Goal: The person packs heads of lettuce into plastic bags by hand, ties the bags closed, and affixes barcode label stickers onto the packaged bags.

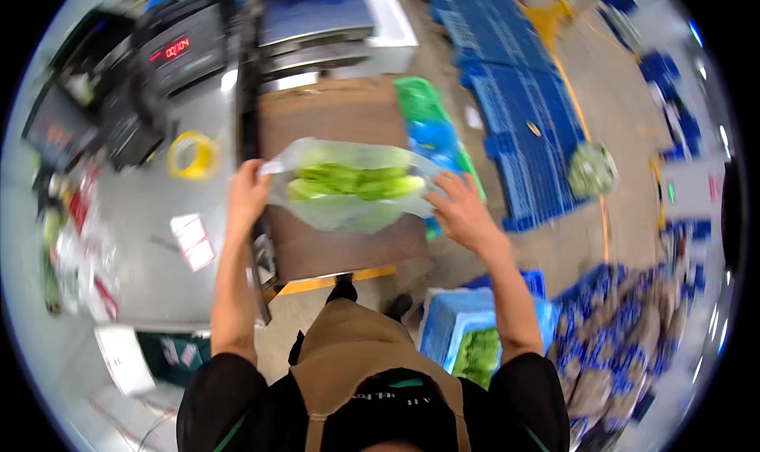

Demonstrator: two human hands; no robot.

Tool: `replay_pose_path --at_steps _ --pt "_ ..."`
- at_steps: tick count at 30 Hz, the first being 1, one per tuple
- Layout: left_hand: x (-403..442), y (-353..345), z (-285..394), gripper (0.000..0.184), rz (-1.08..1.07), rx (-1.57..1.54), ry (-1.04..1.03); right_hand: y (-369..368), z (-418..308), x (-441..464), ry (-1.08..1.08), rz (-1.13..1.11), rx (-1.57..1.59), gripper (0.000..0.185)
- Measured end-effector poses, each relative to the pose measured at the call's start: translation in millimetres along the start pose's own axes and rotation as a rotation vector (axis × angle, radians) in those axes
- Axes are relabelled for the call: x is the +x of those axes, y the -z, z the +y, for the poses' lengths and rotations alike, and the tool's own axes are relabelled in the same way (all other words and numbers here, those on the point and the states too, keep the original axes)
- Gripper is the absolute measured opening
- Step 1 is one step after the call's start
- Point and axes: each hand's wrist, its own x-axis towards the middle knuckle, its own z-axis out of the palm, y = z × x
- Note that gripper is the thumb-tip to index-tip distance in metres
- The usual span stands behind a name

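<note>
A clear plastic bag point(360, 218) is stretched level between my two hands, above a brown board-topped table point(332, 254). Inside it lie long green leafy vegetables point(348, 181), seen through the plastic; they look like lettuce. My left hand point(248, 189) pinches the bag's left end, where a small white patch shows. At the opposite end, my right hand point(461, 207) grips the gathered plastic with fingers closed. Both hands are slightly blurred.
Left, a steel counter point(158, 238) carries a scale display point(178, 52), yellow tape roll point(192, 155) and labels point(192, 242). A platform scale point(317, 17) stands ahead. Right are blue pallets point(526, 112), a blue crate point(443, 325) of greens and several sacks point(617, 333).
</note>
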Motion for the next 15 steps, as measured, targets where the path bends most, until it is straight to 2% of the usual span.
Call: replay_pose_path --at_steps 1,2,4,5,7,9,11,12,14,15 --pt "-4 -4 -6 0.037 -0.028 0.063 -0.074 -5 -9 -18 -0.028 0.092 0.016 0.035" --pt "-11 3 17 0.046 -0.097 0.024 -0.032 -18 -16 -36 -0.051 0.229 -0.038 0.033" --pt "-18 -5 16 0.062 -0.088 -0.023 -0.173 -11 -42 -70 -0.144 0.345 0.123 0.032" --pt "-17 -11 11 0.066 -0.026 0.029 -0.257 -23 -51 -92 -0.205 0.422 0.147 0.032" --pt "-28 -11 31 0.061 0.203 0.186 -0.340 -52 -59 -132 -0.355 0.532 0.194 0.037" --pt "-48 -18 57 0.054 0.299 0.248 -0.370 -86 -74 -207 -0.652 0.522 0.233 0.038" --pt "-78 -37 90 0.050 0.302 0.242 -0.427 -125 -81 -279 -0.921 0.538 0.289 0.042" --pt "-87 -53 95 0.044 0.270 0.215 -0.529 -136 -92 -321 -1.122 0.523 0.257 0.044" --pt "-126 -94 129 0.041 0.002 -0.042 -0.445 -169 -106 -415 -1.465 0.500 0.349 0.046" --pt "-145 -115 144 0.040 -0.135 -0.163 -0.395 -177 -117 -453 -1.635 0.533 0.205 0.046"
